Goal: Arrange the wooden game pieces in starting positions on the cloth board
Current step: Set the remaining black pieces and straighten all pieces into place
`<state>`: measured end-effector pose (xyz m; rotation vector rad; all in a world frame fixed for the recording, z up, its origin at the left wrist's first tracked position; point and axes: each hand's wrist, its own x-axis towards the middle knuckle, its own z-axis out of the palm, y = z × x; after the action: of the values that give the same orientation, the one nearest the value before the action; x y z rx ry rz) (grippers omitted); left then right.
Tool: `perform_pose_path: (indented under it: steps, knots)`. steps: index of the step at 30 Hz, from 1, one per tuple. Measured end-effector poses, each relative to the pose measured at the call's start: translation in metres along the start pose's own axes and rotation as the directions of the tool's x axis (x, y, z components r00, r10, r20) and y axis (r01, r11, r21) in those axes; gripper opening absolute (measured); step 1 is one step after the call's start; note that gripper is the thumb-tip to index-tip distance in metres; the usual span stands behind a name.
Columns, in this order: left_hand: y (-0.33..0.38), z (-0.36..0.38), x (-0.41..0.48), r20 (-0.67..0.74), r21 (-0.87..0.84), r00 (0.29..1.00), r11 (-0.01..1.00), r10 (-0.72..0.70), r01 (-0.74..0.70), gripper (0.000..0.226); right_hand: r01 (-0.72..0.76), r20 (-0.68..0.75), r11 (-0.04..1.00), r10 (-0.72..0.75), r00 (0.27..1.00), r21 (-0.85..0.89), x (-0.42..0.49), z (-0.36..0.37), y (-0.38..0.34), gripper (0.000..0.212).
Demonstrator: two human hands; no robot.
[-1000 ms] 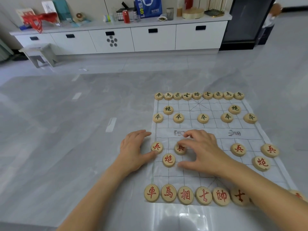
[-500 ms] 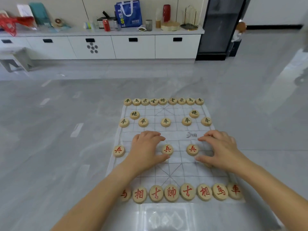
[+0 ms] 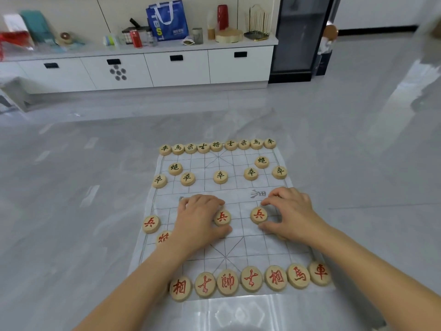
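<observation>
red piece [image 3: 222,217] pinched by left hand [image 3: 199,219], neighbour [image 3: 259,215] by right hand [image 3: 290,215].

Room setting. A glossy grey, marble-veined floor [image 3: 71,163] fills most of the view, carrying pale streaks of reflected light [image 3: 89,194] and a broad bright sheen [image 3: 405,91] at right. Along the far beige-panelled wall [image 3: 71,10] runs a low white cabinet [image 3: 176,70] with black recessed handles. Its counter [image 3: 167,47] bears a blue tote bag [image 3: 167,20], a red can [image 3: 135,38], a tall red cylinder [image 3: 222,13], a round wooden box [image 3: 229,35] and a gold wire rack [image 3: 256,22]. A tall black glass-fronted cabinet [image 3: 298,37] stands just beside the white unit's right end. A black baseboard [image 3: 377,28] lines the wall farther right. Part of a grey stool [image 3: 14,91] shows at the left edge.
</observation>
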<state>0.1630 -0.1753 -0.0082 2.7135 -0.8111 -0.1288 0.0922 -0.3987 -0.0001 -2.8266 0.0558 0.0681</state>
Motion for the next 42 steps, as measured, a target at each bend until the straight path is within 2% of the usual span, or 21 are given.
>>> perform_pose_path:
  steps: [5,8,10,13,15,18,21,26,30,33,37,42]
  knots:
    - [0.014,0.001,0.003,-0.035,-0.014,0.999,0.999,0.042,-0.042,0.067,0.017,-0.021,1.000,-0.017,1.000,0.013,0.003,0.002,0.000,0.043]
    - [0.026,0.006,0.009,-0.030,-0.008,0.996,0.996,0.087,-0.087,0.066,0.021,0.008,0.999,-0.021,1.000,0.037,0.003,-0.002,0.003,0.048]
    - [0.035,0.010,0.015,-0.022,-0.029,0.994,0.993,0.109,-0.110,0.065,-0.035,0.002,0.992,0.035,0.999,0.121,0.000,-0.013,0.014,0.053]
    - [0.045,0.018,0.022,0.001,-0.042,0.994,0.993,0.113,-0.113,0.064,-0.132,-0.019,0.950,0.143,0.990,0.282,-0.011,-0.029,0.047,0.049]
    - [0.049,0.023,0.026,0.022,-0.037,0.994,0.994,0.109,-0.108,0.061,-0.160,0.011,0.934,0.165,0.986,0.319,-0.020,-0.031,0.065,0.049]
    - [0.051,0.026,0.028,0.019,-0.037,0.994,0.993,0.112,-0.111,0.054,-0.145,0.074,0.941,0.129,0.989,0.304,-0.028,-0.023,0.073,0.058]
    - [0.052,0.026,0.027,0.006,-0.031,0.993,0.993,0.115,-0.115,0.050,-0.114,0.071,0.955,0.099,0.993,0.272,-0.027,-0.015,0.072,0.062]
    - [0.053,0.023,0.025,0.009,-0.027,0.994,0.994,0.107,-0.107,0.047,-0.066,0.007,0.973,0.066,0.998,0.220,-0.024,-0.010,0.070,0.049]
    - [0.056,0.021,0.024,0.004,-0.010,0.995,0.995,0.100,-0.100,0.058,-0.056,0.001,0.972,0.057,0.998,0.228,-0.024,-0.010,0.070,0.044]
    - [0.064,0.024,0.021,-0.036,0.020,0.981,0.982,0.189,-0.188,0.073,-0.050,0.011,0.973,0.049,0.999,0.225,-0.026,-0.010,0.071,0.053]
    - [0.080,0.031,0.017,0.000,-0.012,0.963,0.963,0.269,-0.269,0.068,-0.075,0.002,0.947,0.078,0.997,0.312,-0.033,-0.011,0.072,0.065]
    - [0.085,0.040,0.016,0.015,-0.025,0.967,0.967,0.255,-0.254,0.064,-0.057,-0.017,0.955,0.064,0.998,0.293,-0.043,-0.005,0.075,0.065]
